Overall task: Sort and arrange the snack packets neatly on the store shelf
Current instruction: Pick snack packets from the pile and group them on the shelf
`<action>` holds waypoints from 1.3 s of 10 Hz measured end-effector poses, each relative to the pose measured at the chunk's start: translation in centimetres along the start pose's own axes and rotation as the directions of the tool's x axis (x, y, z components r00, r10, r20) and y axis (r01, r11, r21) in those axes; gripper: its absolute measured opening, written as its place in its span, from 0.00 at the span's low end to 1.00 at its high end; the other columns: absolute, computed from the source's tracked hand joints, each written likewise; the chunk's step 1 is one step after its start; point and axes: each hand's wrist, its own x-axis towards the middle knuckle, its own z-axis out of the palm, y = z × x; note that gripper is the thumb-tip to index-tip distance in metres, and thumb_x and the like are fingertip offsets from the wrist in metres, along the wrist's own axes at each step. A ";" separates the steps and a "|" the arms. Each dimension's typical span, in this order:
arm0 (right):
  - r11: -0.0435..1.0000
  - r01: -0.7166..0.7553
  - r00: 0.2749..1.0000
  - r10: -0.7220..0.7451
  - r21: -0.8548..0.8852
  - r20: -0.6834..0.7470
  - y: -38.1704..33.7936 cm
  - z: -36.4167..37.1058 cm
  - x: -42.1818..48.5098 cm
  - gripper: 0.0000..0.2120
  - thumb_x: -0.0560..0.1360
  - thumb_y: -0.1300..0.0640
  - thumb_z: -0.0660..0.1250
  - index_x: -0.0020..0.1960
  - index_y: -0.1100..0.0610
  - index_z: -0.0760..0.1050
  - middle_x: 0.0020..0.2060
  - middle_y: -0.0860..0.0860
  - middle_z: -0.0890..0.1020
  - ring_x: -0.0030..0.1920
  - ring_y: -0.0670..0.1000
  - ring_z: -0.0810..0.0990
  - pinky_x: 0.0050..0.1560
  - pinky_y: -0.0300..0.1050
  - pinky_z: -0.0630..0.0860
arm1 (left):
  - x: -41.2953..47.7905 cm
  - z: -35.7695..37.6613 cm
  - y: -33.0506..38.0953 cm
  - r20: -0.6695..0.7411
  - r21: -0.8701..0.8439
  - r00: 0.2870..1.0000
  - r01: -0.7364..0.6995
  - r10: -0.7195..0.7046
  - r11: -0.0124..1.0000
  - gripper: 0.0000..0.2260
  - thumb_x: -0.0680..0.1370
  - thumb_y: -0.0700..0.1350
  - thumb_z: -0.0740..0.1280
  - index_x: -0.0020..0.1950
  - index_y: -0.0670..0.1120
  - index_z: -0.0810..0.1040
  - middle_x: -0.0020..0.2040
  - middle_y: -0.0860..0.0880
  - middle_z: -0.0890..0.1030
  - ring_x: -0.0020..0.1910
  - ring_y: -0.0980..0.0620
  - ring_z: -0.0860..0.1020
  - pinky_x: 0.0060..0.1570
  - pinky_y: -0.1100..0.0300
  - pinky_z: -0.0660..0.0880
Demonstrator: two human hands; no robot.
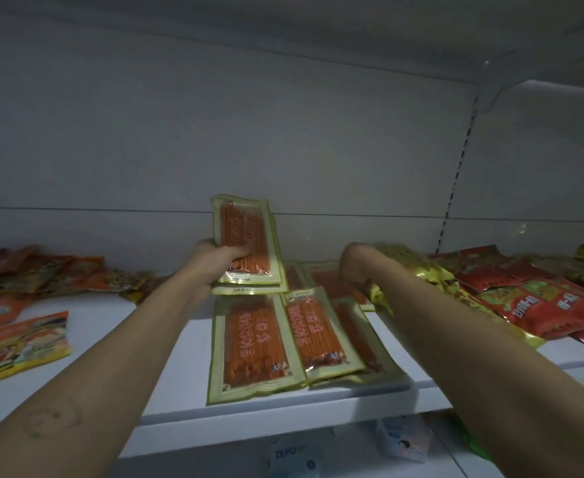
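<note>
Above white store shelf (166,339), left hand (211,263) grips stacked green-bordered plastic packets of orange sticks (247,232); right hand (352,267) lower, at shelf's back; its grasp cannot be told.

Centre of the shelf (104,308), stick packets (254,346) lie overlapping; loose pile (42,274) at nine o'clock, heap (538,305) at three o'clock.

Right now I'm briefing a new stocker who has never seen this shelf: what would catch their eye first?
At centre, the left hand grips a stack of green-edged orange stick packets, raised above the white shelf. Below it, loose stick packets lie overlapping and askew, with the right hand reaching onto those at the back. Heaps of red packets at right and orange packets at left flank them.
</note>
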 end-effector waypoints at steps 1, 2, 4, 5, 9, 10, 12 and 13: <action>0.976 0.057 0.998 -0.049 -0.210 0.042 -0.7 1.3 2.7 0.12 0.72 0.55 0.71 0.35 0.58 0.70 0.37 0.55 0.79 0.30 0.52 0.74 0.37 0.43 0.74 | 1.4 0.3 -0.3 -0.049 0.044 0.999 0.009 -0.007 0.999 0.10 0.74 0.42 0.75 0.53 0.40 0.82 0.49 0.41 0.85 0.47 0.43 0.84 0.52 0.48 0.81; 0.937 0.144 0.988 -0.117 -0.319 0.103 -0.7 1.8 4.6 0.05 0.76 0.61 0.65 0.43 0.61 0.72 0.40 0.55 0.77 0.37 0.55 0.76 0.41 0.44 0.73 | 2.6 0.2 -1.0 -0.083 0.178 0.996 0.047 -0.033 0.983 0.11 0.73 0.40 0.76 0.53 0.38 0.82 0.47 0.40 0.85 0.46 0.41 0.84 0.52 0.46 0.81; 0.894 0.239 0.951 -0.138 -0.378 0.275 -1.6 2.4 6.0 0.14 0.79 0.54 0.62 0.39 0.62 0.73 0.40 0.56 0.76 0.33 0.53 0.73 0.43 0.47 0.72 | 3.7 -0.1 -2.4 -0.036 0.243 0.991 0.132 -0.127 0.961 0.09 0.75 0.39 0.74 0.52 0.37 0.81 0.42 0.42 0.86 0.40 0.43 0.85 0.40 0.54 0.81; 0.896 0.235 0.946 -0.120 -0.377 0.303 -1.8 2.7 6.4 0.15 0.80 0.50 0.61 0.57 0.61 0.75 0.51 0.57 0.79 0.41 0.54 0.77 0.43 0.47 0.73 | 3.8 0.0 -2.7 -0.014 0.277 0.995 0.095 -0.095 0.956 0.07 0.76 0.42 0.73 0.51 0.40 0.82 0.42 0.45 0.87 0.41 0.45 0.86 0.43 0.54 0.81; 0.969 0.147 0.967 -0.099 -0.199 0.233 -2.9 3.2 6.7 0.25 0.80 0.49 0.64 0.69 0.65 0.70 0.63 0.60 0.78 0.57 0.59 0.81 0.54 0.51 0.80 | 3.5 0.5 -2.9 0.019 0.388 0.999 0.037 -0.048 0.921 0.10 0.75 0.47 0.73 0.53 0.43 0.82 0.45 0.45 0.86 0.44 0.46 0.85 0.53 0.48 0.81; 0.984 0.132 0.978 -0.109 -0.120 0.179 -3.1 2.8 6.7 0.19 0.80 0.61 0.63 0.68 0.66 0.72 0.64 0.61 0.78 0.60 0.59 0.80 0.59 0.50 0.78 | 3.3 0.5 -2.8 0.026 0.394 0.999 0.018 -0.031 0.919 0.11 0.75 0.47 0.73 0.54 0.43 0.82 0.46 0.45 0.86 0.45 0.46 0.85 0.53 0.49 0.81; 0.995 0.056 0.971 -0.034 -0.087 0.238 -2.0 2.6 6.2 0.10 0.77 0.66 0.63 0.56 0.67 0.79 0.51 0.62 0.82 0.48 0.59 0.84 0.48 0.48 0.81 | 2.8 0.5 -2.8 0.031 0.397 0.999 0.008 -0.022 0.918 0.10 0.76 0.48 0.72 0.53 0.44 0.82 0.47 0.46 0.86 0.45 0.47 0.84 0.53 0.49 0.81; 0.995 0.032 0.980 -0.014 -0.089 0.197 -2.1 2.5 5.4 0.05 0.77 0.61 0.67 0.47 0.64 0.78 0.42 0.61 0.82 0.43 0.58 0.84 0.39 0.45 0.79 | 2.6 0.3 -2.7 0.000 0.297 1.000 0.024 -0.025 0.955 0.09 0.75 0.46 0.73 0.52 0.43 0.82 0.45 0.45 0.86 0.44 0.45 0.85 0.51 0.48 0.81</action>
